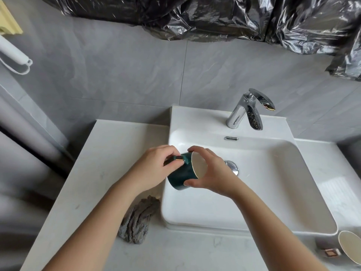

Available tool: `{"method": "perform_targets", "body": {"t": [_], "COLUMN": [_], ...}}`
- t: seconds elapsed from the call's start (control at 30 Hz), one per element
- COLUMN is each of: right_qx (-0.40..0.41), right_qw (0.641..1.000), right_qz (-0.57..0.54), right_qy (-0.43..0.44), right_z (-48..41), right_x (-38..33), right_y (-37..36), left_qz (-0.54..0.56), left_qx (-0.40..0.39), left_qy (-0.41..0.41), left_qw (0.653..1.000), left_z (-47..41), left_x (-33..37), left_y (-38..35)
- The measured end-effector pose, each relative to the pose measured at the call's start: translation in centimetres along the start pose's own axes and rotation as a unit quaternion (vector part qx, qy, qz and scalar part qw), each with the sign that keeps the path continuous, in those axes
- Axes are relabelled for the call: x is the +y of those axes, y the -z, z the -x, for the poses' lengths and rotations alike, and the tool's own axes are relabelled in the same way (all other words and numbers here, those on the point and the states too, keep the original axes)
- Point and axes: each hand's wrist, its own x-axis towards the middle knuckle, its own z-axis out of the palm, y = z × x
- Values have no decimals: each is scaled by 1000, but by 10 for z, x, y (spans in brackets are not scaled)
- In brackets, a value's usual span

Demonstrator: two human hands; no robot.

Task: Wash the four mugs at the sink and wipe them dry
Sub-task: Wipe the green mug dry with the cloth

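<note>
Left hand (154, 167) and right hand (213, 173) are clasped on one green mug (181, 177), laid sideways, mouth turned frame-right; a second mug (349, 247) is seen lower right.

Bare forearms lead to the left hand (152, 170) and right hand (214, 174).

Black plastic sheeting (214, 18) up top on grey tile wall (127, 75), white corded gadget (11, 49) far L.

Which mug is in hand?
The dark green mug, gripped by left hand and right hand over the sink; the other mug sits untouched, far right.
</note>
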Motion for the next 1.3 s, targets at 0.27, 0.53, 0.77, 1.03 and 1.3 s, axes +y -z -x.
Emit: {"method": "perform_targets", "body": {"t": [0.27, 0.53, 0.77, 1.03, 1.3], "right_qx": [-12, 69, 10, 22, 28], "right_qw": [976, 994, 991, 987, 988], "right_qz": [204, 41, -8, -51, -47], "right_qy": [74, 77, -132, -151, -145], "right_z": [-20, -36, -39, -43, -43], "right_x": [-13, -1, 5, 0, 2], "right_y": [10, -21, -78, -107, -104], "left_qz": [79, 219, 252, 291, 321], "left_qx": [-90, 107, 238, 260, 258], "left_qy": [57, 36, 103, 212, 244], "left_qw": [991, 969, 932, 896, 878], "left_z": [-12, -4, -9, -18, -29], "left_x": [-21, -58, -100, -143, -162], "left_y": [-6, -11, -31, -66, -88]}}
